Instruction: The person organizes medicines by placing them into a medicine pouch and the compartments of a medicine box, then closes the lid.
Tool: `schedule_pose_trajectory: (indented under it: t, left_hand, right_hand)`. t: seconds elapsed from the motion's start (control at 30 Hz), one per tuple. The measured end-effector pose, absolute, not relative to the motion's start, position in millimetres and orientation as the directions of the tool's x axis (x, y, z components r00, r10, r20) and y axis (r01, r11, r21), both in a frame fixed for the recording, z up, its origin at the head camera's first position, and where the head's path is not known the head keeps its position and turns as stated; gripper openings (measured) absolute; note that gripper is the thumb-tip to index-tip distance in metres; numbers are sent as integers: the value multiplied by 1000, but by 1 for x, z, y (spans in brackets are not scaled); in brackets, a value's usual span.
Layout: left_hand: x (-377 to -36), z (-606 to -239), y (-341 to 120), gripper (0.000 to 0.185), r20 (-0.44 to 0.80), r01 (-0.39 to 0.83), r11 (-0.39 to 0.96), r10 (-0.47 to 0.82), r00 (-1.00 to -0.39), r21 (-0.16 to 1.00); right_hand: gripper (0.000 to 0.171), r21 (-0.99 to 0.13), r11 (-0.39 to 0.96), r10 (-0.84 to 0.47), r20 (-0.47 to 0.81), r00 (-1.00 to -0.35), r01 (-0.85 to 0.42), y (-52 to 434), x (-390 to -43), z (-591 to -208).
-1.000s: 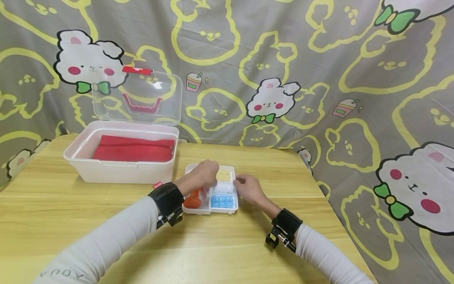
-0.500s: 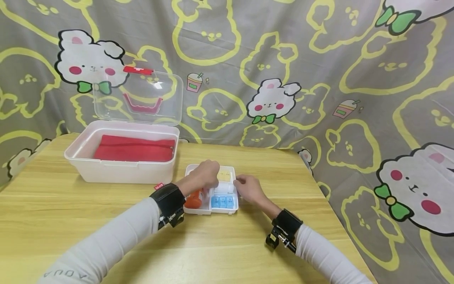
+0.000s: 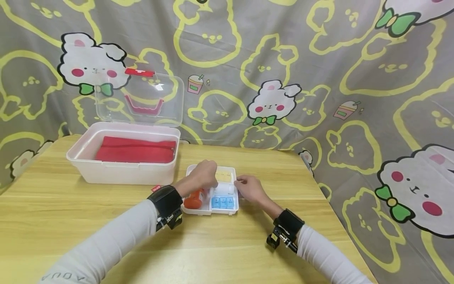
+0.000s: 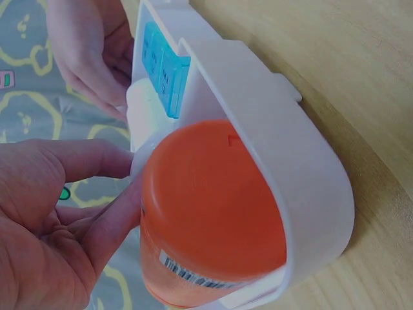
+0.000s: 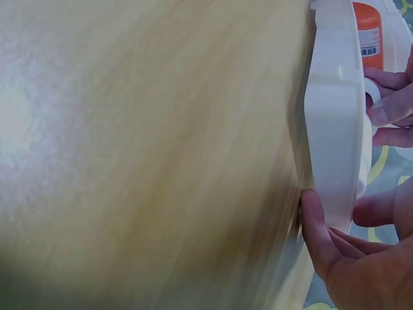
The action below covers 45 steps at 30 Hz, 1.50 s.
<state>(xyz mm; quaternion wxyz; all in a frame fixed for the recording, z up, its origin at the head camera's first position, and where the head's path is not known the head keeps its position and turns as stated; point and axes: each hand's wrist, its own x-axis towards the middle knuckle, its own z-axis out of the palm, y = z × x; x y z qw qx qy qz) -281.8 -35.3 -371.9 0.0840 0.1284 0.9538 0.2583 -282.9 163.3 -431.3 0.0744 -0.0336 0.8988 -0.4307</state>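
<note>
A shallow white compartment tray [image 3: 203,212] lies on the table. In it are an orange bottle [image 4: 213,194] with a barcode label, blue pill boxes [image 3: 222,203], yellow pill boxes [image 3: 223,176] and a white cylinder [image 3: 224,188]. My left hand [image 3: 205,173] reaches over the tray's left side. Its thumb and finger pinch a small white round piece [image 4: 141,160] at the cylinder's end, right beside the orange bottle. With thumb and fingers on either side of the wall, my right hand [image 3: 250,188] grips the tray's right edge.
Behind and left stands a translucent box [image 3: 120,173] with its clear lid [image 3: 142,98] raised. A red zippered pouch [image 3: 136,150] lies inside it. A red tag [image 3: 156,188] shows near my left wrist. A patterned curtain [image 3: 220,39] hangs behind the table.
The head view has shifted slightly. Both hands keep their places at the tray, with only a slight movement of the left hand.
</note>
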Motion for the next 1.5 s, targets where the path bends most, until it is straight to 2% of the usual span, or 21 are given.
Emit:
schedule_pose_trajectory:
  t: [0.27, 0.4, 0.8, 0.97, 1.13, 1.33, 1.5]
  left_hand:
    - [-284, -367, -37, 17, -90, 182, 809, 278, -957, 559]
    - [-287, -361, -37, 18, -77, 192, 821, 274, -959, 538]
    - [-305, -312, -44, 39, 34, 280, 839, 299, -954, 468]
    - [-309, -283, -47, 27, 65, 282, 847, 284, -957, 450]
    - [-312, -260, -54, 11, 20, 244, 857, 264, -964, 454]
    - [-318, -241, -70, 8, -23, 191, 884, 221, -975, 426]
    - [-323, -225, -93, 9, -12, 168, 870, 196, -980, 464]
  right_hand:
    - [42, -786, 617, -134, -127, -983, 17, 165, -284, -425]
    - [44, -795, 606, -141, -139, -980, 25, 167, -285, -420]
    - [46, -848, 529, -165, -65, -984, -33, 168, -299, -374]
    - [46, -826, 558, -171, -22, -985, -78, 165, -304, -350]
    - [44, -795, 593, -189, 16, -982, -127, 160, -307, -332]
    - [47, -804, 574, -214, 36, -976, -155, 147, -306, -320]
    - [48, -813, 548, -237, 75, -969, -197, 132, -305, -318]
